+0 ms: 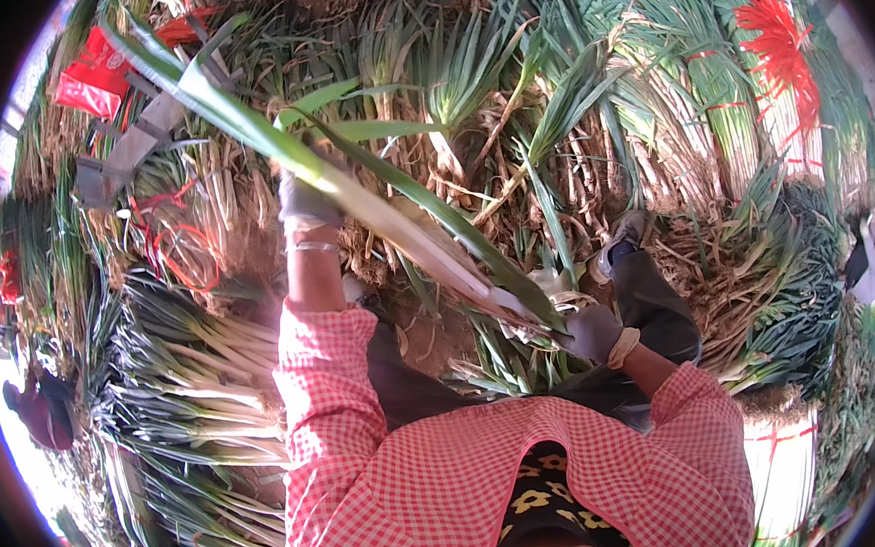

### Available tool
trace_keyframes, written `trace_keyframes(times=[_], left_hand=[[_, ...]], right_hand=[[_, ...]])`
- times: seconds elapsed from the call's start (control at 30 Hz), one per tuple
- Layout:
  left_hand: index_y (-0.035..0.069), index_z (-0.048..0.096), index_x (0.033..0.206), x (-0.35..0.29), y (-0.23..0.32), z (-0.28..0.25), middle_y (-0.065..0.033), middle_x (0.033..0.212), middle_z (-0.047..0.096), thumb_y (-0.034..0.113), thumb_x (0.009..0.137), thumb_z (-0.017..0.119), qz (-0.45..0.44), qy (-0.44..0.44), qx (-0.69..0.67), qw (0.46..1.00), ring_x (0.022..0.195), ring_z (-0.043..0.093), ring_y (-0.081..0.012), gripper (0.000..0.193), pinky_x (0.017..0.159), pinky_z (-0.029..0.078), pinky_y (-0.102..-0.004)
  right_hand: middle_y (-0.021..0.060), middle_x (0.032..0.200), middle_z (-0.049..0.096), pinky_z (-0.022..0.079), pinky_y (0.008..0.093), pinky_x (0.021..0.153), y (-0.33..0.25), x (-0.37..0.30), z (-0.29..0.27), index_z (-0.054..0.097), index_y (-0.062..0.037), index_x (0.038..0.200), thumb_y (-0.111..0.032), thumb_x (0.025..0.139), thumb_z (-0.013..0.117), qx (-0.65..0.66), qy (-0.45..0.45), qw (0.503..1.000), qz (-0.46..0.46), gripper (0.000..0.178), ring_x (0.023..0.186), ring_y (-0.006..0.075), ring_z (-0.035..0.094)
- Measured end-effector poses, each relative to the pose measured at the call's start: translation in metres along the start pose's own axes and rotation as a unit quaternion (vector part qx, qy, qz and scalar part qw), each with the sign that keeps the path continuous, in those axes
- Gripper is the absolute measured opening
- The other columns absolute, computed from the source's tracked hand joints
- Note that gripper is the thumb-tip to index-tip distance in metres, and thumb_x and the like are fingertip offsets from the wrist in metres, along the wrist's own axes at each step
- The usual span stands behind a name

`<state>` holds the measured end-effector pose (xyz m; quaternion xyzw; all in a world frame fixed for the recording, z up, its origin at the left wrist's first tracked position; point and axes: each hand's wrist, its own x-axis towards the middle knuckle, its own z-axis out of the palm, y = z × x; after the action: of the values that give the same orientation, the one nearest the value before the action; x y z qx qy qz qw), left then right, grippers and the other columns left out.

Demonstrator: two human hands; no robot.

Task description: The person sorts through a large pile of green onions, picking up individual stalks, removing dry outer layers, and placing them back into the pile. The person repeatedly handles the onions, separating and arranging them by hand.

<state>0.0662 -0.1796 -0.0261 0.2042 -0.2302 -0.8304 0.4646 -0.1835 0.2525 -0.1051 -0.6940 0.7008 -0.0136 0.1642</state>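
A long green onion (378, 202) slants across the middle, its green top at upper left and its pale root end at lower right. My left hand (308, 199), in a grey glove, is closed round the stalk from beneath, which hides most of its fingers. Alongside the stalk runs a long dark green leaf (444, 218), apart from it along its middle. My gloved right hand (594, 334) is closed on the lower end of this leaf, next to the onion's root end. Below that end, trimmed leaves (518, 359) lie between my legs.
Rows of green onions (446, 82) stand along the far side. A pile of pale stalks (205, 398) lies at left, and more onions (779, 293) lie at right. Red ties (780, 52) hang at far right. A red bag (95, 79) and a grey wooden piece (134, 147) are at upper left.
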Motion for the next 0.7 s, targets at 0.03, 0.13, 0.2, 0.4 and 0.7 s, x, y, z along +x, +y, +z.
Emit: trace_keyframes(times=[0.03, 0.13, 0.2, 0.4, 0.7], left_hand=[[0.019, 0.060, 0.096, 0.004, 0.016, -0.009, 0.0028, 0.072, 0.060, 0.043, 0.098, 0.045, 0.013, 0.033, -0.016, 0.999, 0.060, 0.057, -0.0122, 0.028, 0.055, 0.051, -0.0289], [0.024, 0.061, 0.091, 0.013, 0.044, -0.025, 0.0059, 0.066, 0.052, 0.043, 0.099, 0.044, 0.030, 0.063, -0.136, 0.988, 0.056, 0.050, -0.0088, 0.027, 0.050, 0.047, -0.0285], [0.020, 0.062, 0.090, 0.013, 0.052, -0.024, 0.0060, 0.063, 0.052, 0.042, 0.098, 0.045, -0.056, -0.222, -0.177, 0.957, 0.052, 0.047, -0.0072, 0.029, 0.047, 0.046, -0.0257], [0.012, 0.063, 0.109, -0.012, -0.007, 0.026, 0.0063, 0.064, 0.059, 0.040, 0.096, 0.052, -0.211, -0.264, -0.254, 0.906, 0.055, 0.051, -0.0051, 0.033, 0.048, 0.048, -0.0229], [0.007, 0.051, 0.126, -0.032, -0.064, 0.078, -0.0105, 0.118, 0.058, 0.061, 0.076, 0.068, -0.018, -0.099, 0.135, 0.986, 0.106, 0.056, -0.0250, 0.076, 0.088, 0.050, -0.0423]], right_hand=[[0.0152, 0.076, 0.069, 0.051, 0.0416, 0.059, 0.015, -0.009, 0.015, 0.072, -0.0070, 0.091, -0.039, 0.086, 0.057, -0.059, -0.153, 0.983, 0.087, 0.035, 0.068, 0.0308, 0.068], [0.0207, 0.105, 0.067, 0.053, 0.0451, 0.075, 0.048, -0.025, 0.028, 0.070, -0.0088, 0.105, -0.037, 0.090, 0.047, -0.140, -0.422, 0.861, 0.245, 0.039, 0.095, 0.0302, 0.068], [0.0153, 0.115, 0.065, 0.052, 0.0413, 0.084, 0.052, -0.012, 0.008, 0.065, -0.0152, 0.121, -0.025, 0.087, 0.049, -0.082, -0.352, 0.903, 0.233, 0.038, 0.106, 0.0311, 0.064], [0.0116, 0.078, 0.062, 0.050, 0.0378, 0.067, -0.046, 0.125, -0.104, 0.061, -0.0078, 0.111, -0.053, 0.089, 0.055, 0.405, 0.057, 0.912, -0.038, 0.050, 0.073, 0.0251, 0.063], [0.0194, 0.067, 0.062, 0.048, 0.0407, 0.056, -0.119, 0.128, -0.113, 0.067, -0.0018, 0.091, -0.046, 0.091, 0.057, 0.271, 0.230, 0.929, 0.100, 0.046, 0.062, 0.0314, 0.066]])
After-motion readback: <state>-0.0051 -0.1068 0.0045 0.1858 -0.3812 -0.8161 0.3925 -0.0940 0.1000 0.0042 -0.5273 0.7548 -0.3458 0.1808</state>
